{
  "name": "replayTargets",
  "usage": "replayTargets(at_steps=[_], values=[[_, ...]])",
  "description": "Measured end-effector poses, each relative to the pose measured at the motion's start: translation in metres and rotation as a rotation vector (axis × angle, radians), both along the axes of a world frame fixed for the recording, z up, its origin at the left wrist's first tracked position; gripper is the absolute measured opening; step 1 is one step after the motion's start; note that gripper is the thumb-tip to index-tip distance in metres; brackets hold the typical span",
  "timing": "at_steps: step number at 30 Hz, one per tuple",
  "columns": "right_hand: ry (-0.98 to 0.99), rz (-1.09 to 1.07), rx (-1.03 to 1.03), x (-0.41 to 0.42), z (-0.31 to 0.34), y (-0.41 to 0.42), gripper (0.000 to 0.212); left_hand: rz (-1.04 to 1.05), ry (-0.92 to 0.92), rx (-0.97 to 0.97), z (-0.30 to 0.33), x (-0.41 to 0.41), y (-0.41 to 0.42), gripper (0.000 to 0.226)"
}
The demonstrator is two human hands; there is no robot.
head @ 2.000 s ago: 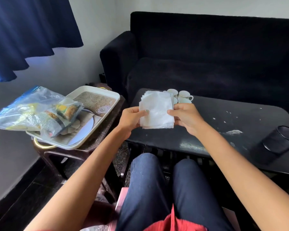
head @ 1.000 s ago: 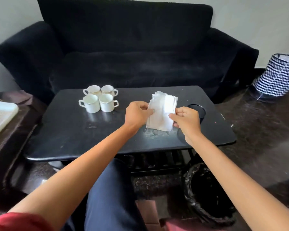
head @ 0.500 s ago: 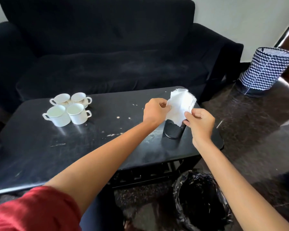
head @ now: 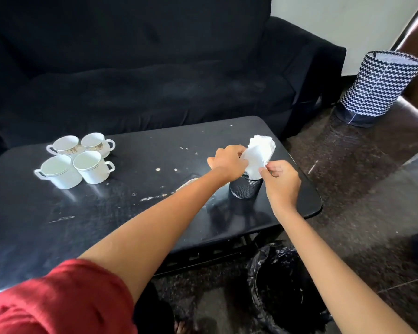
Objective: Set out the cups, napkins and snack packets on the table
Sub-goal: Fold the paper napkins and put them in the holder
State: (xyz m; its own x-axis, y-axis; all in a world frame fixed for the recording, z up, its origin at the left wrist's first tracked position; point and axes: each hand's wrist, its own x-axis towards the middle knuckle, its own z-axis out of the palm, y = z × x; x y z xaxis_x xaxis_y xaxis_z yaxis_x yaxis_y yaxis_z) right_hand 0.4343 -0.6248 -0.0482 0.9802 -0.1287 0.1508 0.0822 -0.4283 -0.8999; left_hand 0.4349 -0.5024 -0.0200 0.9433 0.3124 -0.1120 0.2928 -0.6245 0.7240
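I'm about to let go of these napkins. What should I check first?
1. Holder upright on table: ok.
2. Napkins seated to the holder's bottom: cannot tell.
3. Left hand and right hand both grip the napkins: ok.
4. Holder away from the table edge: ok.
5. Cups out of the arms' way: ok.
6. Snack packets on table: not ok, none in view.

a: the napkins [head: 258,155] were white, the mesh holder [head: 245,189] black.
b: and the cups [head: 76,160]?
a: white; two showed a brownish band. black table [head: 106,225], black sofa [head: 143,68], red sleeve [head: 58,300], black-and-white zigzag bin [head: 379,88].
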Motion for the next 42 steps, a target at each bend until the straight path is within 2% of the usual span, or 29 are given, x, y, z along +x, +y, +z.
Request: replayTargets(at_steps=[8,11,15,19,23,25,31,37,42], values=[[0.051,0.013,-0.154,-0.007,-0.003,-0.002,0.02,-0.132,0.1,0.064,-0.008,0.0,0.001,0.049],[0.046,0.013,-0.169,-0.01,-0.003,-0.003,0.026,-0.083,0.096,0.083,-0.011,0.0,-0.001,0.056],[-0.068,0.004,-0.118,-0.011,0.001,-0.004,0.037,0.009,-0.063,0.081,-0.018,-0.005,-0.005,0.051],[-0.198,0.08,-0.172,-0.011,0.004,-0.003,0.032,0.133,-0.258,0.114,-0.026,-0.014,-0.01,0.032],[-0.119,0.239,-0.355,-0.007,-0.003,0.002,0.044,-0.07,-0.156,0.287,-0.034,-0.015,-0.012,0.048],[-0.078,0.297,-0.424,-0.005,-0.008,0.004,0.047,-0.148,-0.097,0.301,-0.035,-0.014,-0.012,0.053],[-0.112,0.321,-0.473,-0.006,-0.009,0.004,0.036,-0.237,-0.005,0.248,-0.035,-0.01,-0.011,0.057],[-0.031,0.281,-0.243,-0.009,-0.006,-0.003,0.06,-0.017,-0.209,0.123,-0.041,-0.021,-0.013,0.046],[0.062,0.303,-0.191,-0.006,-0.009,-0.008,0.076,0.183,-0.266,-0.144,-0.054,-0.041,-0.018,0.048]])
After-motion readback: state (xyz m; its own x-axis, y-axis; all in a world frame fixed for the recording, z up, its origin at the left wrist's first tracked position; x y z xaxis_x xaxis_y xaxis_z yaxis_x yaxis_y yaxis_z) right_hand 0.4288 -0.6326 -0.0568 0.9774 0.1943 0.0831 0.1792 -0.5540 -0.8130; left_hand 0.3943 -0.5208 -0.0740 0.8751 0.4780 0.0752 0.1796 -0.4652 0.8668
